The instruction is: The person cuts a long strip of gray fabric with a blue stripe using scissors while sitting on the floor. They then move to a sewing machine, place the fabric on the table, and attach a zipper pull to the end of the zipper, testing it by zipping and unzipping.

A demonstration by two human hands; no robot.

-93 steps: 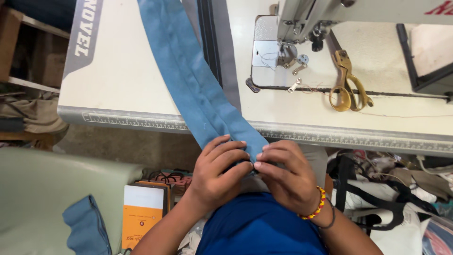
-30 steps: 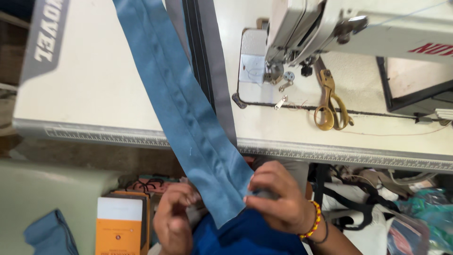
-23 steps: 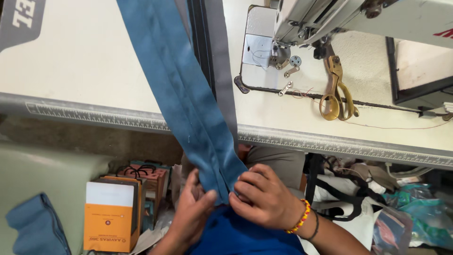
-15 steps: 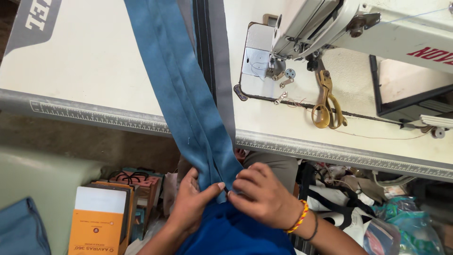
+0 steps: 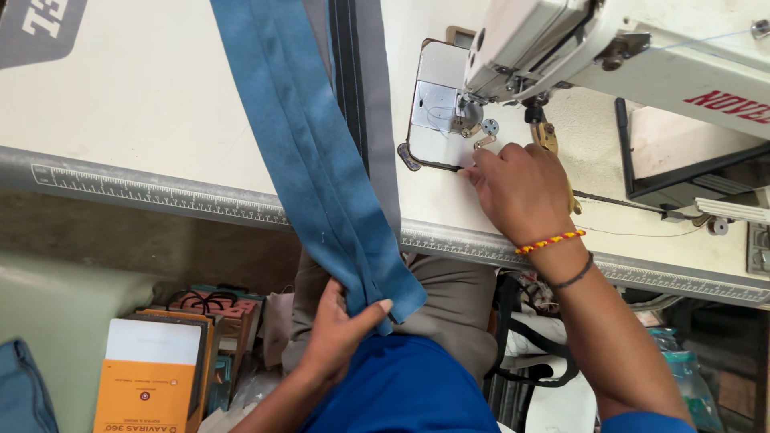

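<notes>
A long folded blue fabric strip (image 5: 309,152) runs from the table top down over the front edge to my lap. My left hand (image 5: 341,329) pinches its lower end, thumb on top. My right hand (image 5: 517,192) lies on the white sewing table (image 5: 144,104), fingers curled over brass-handled scissors (image 5: 548,140), next to the metal needle plate (image 5: 437,108) under the white sewing machine (image 5: 609,48). Whether the fingers grip the scissors is hidden.
A ruler strip (image 5: 160,192) runs along the table's front edge. Below at the left stand an orange-and-white box (image 5: 148,377), patterned boxes (image 5: 212,309) and blue cloth (image 5: 24,397). Black straps and bags (image 5: 529,345) hang under the table at the right.
My right hand left the end of the blue strip and moved up onto the table by the scissors. My left hand keeps hold of the strip's end alone.
</notes>
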